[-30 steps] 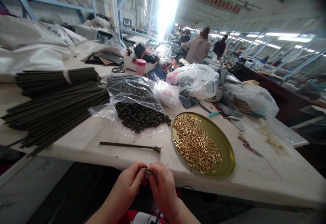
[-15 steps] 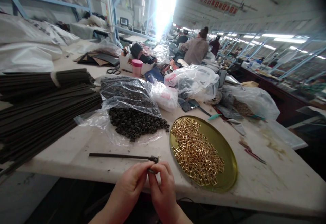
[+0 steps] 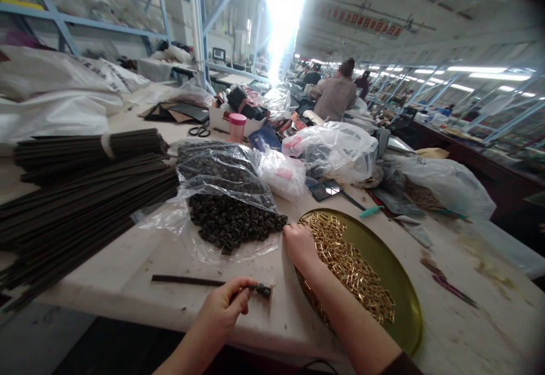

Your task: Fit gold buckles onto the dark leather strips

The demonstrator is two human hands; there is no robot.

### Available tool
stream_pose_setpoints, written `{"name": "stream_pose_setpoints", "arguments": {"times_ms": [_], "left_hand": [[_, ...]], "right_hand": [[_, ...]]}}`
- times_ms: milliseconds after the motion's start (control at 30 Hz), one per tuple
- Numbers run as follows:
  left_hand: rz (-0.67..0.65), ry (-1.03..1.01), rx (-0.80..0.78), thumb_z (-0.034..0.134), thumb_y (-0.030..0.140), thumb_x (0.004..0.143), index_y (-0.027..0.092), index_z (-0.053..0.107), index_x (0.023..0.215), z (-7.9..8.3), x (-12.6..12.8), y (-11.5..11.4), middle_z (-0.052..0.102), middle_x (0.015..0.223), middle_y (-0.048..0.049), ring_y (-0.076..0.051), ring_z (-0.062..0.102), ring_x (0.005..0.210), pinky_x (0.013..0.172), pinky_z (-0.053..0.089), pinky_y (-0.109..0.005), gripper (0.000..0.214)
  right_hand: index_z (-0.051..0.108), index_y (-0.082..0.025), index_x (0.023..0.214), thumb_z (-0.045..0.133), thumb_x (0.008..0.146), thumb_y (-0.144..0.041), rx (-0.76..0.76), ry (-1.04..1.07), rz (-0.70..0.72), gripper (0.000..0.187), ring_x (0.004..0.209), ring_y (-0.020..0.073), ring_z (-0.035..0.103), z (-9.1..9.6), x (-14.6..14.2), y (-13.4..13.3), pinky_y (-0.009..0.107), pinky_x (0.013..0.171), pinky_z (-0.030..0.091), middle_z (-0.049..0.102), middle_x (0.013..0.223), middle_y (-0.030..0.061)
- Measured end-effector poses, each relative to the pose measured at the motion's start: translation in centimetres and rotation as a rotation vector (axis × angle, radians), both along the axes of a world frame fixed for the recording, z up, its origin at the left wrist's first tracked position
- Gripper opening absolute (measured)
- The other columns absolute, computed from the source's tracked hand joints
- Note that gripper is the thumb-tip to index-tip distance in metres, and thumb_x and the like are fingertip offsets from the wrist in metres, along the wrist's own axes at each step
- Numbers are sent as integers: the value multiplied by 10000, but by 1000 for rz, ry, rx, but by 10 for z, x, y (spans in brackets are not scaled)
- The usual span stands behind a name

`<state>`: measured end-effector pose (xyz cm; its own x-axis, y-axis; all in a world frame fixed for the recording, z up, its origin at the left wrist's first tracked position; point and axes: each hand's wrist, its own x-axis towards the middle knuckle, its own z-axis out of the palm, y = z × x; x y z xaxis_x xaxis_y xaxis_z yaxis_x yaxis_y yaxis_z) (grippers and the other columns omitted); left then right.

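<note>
Here's your left hand (image 3: 227, 307), low over the near edge of the bench (image 3: 128, 275), thumb and fingers drawn together in a pinch right at the dark strip (image 3: 185, 279). That strip lies almost crosswise in front of you; your hand covers part of it, and its bulky dark end with a glint of gold pokes out past your fingertips. Whether that grip has the strip itself or something small against it — you can't tell from here.

Out goes your right arm, slanting over the round brass-coloured tray (image 3: 404, 290), and your right hand (image 3: 300, 244) is at the right-hand fringe of the small dark loops (image 3: 230, 227). Fingers curled, tips right by the outermost loops; whether that grip has caught one can't be made out.

The loops spill from the mouth of a clear plastic bag (image 3: 225, 165) behind them. Under your right forearm, gold buckles (image 3: 355, 270) heap across the tray, partly hidden by your arm. Off to your left, loose dark strips (image 3: 97, 204) fan out in front of a banded bundle (image 3: 66, 152) — and red-handled pliers-like tool (image 3: 453, 290) lies right of the tray.
</note>
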<state>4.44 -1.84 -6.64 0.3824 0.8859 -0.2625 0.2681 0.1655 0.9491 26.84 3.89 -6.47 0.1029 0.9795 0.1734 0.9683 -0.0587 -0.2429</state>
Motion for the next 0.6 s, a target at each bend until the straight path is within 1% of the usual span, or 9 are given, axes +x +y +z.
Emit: {"name": "stream_pose_setpoints", "arguments": {"times_ms": [100, 133, 167, 267, 300, 333, 367, 433, 600], "left_hand": [[13, -7, -6, 515, 454, 709, 133, 659, 838, 12, -4, -3, 495, 478, 33, -135, 488, 517, 563, 409, -234, 375], [9, -9, -5, 508, 462, 717, 132, 655, 823, 18, -5, -4, 486, 480, 36, -130, 479, 514, 562, 404, -232, 376], [1, -13, -4, 501, 466, 729, 133, 651, 809, 23, -6, -6, 476, 485, 39, -125, 468, 510, 556, 397, -228, 374], [-17, -40, 22, 475, 461, 769, 139, 642, 806, 34, -7, -12, 462, 508, 45, -108, 439, 502, 528, 369, -211, 364], [-19, -45, 42, 472, 460, 776, 141, 642, 805, 36, -8, -15, 467, 518, 43, -105, 437, 505, 520, 360, -206, 362], [-19, -42, 62, 472, 460, 781, 142, 642, 799, 38, -9, -18, 472, 524, 42, -104, 439, 511, 516, 353, -202, 361], [-20, -36, 85, 472, 458, 783, 143, 642, 794, 39, -11, -21, 477, 528, 40, -104, 445, 518, 516, 350, -199, 358], [-35, -21, 122, 469, 449, 788, 141, 642, 791, 41, -15, -28, 487, 532, 38, -106, 458, 529, 521, 351, -198, 354], [-112, 37, 187, 433, 429, 795, 139, 649, 843, 50, -24, -49, 537, 568, 22, -124, 492, 547, 526, 374, -208, 365]], "right_hand": [[601, -147, 791, 491, 790, -104, 14, 81, 33, 118, 794, 188, 568, 6, -11, -14, 293, 732, 391, 625, 816, 89], [590, -156, 823, 500, 799, -143, 22, 181, 47, 94, 768, 171, 571, 9, -18, -24, 275, 707, 406, 624, 817, 68], [576, -165, 844, 515, 801, -189, 27, 334, 62, 79, 734, 156, 572, 13, -25, -35, 259, 676, 420, 621, 803, 46], [554, -182, 804, 625, 724, -295, 12, 1058, 81, 155, 648, 133, 560, 26, -54, -71, 251, 624, 440, 602, 722, -6], [556, -183, 777, 656, 694, -306, -8, 1242, 85, 179, 652, 131, 559, 29, -64, -83, 257, 636, 442, 602, 715, -11], [562, -183, 760, 669, 681, -313, -28, 1351, 94, 186, 669, 131, 560, 33, -73, -93, 263, 657, 443, 606, 721, -11], [571, -182, 750, 669, 684, -318, -39, 1411, 99, 180, 686, 132, 560, 35, -82, -102, 266, 675, 441, 611, 727, -8], [588, -179, 744, 646, 710, -319, -33, 1429, 109, 155, 703, 134, 555, 40, -94, -117, 268, 689, 435, 615, 726, -2], [578, -169, 670, 604, 719, -227, 47, 1193, 141, 80, 636, 121, 509, 48, -107, -138, 253, 642, 418, 557, 642, -17]]}}
